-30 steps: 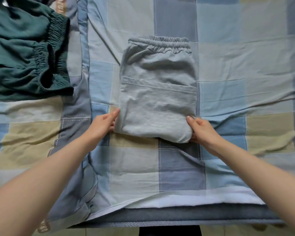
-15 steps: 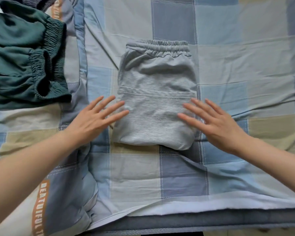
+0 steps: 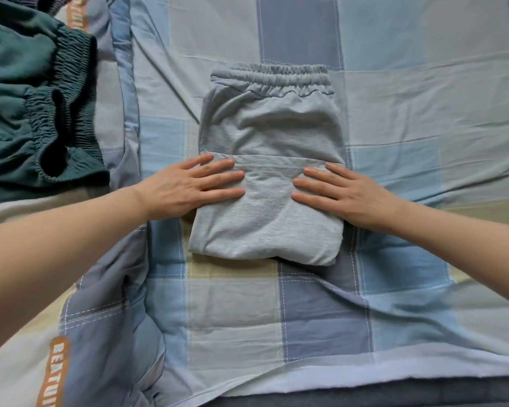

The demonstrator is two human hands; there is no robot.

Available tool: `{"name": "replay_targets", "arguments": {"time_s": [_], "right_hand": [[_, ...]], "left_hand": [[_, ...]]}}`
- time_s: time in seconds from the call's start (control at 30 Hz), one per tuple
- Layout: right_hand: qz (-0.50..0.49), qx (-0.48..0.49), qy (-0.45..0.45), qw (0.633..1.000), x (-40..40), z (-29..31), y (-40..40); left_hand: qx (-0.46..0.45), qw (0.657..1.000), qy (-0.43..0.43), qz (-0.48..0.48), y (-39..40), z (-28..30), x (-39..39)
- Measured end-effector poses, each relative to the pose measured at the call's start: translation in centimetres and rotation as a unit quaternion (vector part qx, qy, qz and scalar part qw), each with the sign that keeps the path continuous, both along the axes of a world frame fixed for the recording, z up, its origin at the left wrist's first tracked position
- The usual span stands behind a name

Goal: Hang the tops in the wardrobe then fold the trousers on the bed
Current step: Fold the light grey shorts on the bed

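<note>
Grey trousers (image 3: 269,127) lie folded into a compact rectangle in the middle of the bed, elastic waistband at the far end. My left hand (image 3: 188,188) lies flat on the left side of the folded bundle, fingers straight and spread. My right hand (image 3: 340,195) lies flat on the right side in the same way. Both press on the upper folded layer near its edge. A pair of dark green trousers (image 3: 27,113) with gathered waistband sits crumpled at the far left.
The bed carries a checked sheet (image 3: 423,98) of blue, grey and pale yellow squares. A rumpled duvet (image 3: 100,333) with an orange lettered label lies along the left. The dark mattress edge (image 3: 365,396) runs along the bottom.
Both hands let go of the bundle's near corners, opened flat, and moved inward onto the top of the grey trousers. The view shifted slightly closer.
</note>
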State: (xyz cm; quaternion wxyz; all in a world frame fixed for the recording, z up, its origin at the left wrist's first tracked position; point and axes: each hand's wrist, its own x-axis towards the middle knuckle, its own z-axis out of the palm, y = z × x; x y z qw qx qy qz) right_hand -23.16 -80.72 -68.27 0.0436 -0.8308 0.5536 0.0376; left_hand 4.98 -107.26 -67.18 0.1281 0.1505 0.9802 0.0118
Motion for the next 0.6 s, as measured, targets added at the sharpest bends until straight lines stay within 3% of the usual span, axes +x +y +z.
{"name": "replay_targets", "arguments": {"time_s": [0.13, 0.3, 0.37, 0.43, 0.47, 0.5, 0.53, 0.6], "right_hand": [[0.01, 0.018, -0.033, 0.999, -0.3, 1.1, 0.9], [0.004, 0.114, -0.101, 0.988, 1.0, 2.0, 3.6], [-0.013, 0.152, -0.173, 0.973, 1.8, 2.7, 4.8], [-0.071, 0.218, -0.297, 0.927, 2.6, 3.9, 6.0], [-0.121, 0.25, -0.359, 0.891, 2.8, 4.7, 6.8], [-0.19, 0.277, -0.42, 0.843, 3.2, 5.5, 7.3], [-0.269, 0.277, -0.48, 0.787, 3.4, 6.4, 7.6], [-0.433, 0.209, -0.557, 0.677, 4.1, 7.4, 7.2]], "left_hand": [[0.034, 0.999, -0.007, 0.024, 1.5, 0.6, 0.9], [0.104, 0.992, -0.032, 0.067, 6.1, 1.5, 3.1], [0.164, 0.981, -0.039, 0.098, 8.3, 1.8, 4.1], [0.273, 0.946, -0.057, 0.167, 10.0, 1.4, 5.7], [0.352, 0.905, -0.073, 0.229, 11.0, 1.9, 6.4], [0.426, 0.834, -0.097, 0.337, 11.8, 2.4, 7.1], [0.48, 0.753, -0.105, 0.437, 12.7, 3.5, 7.1], [0.562, 0.584, -0.038, 0.585, 13.5, 5.3, 6.1]]}}
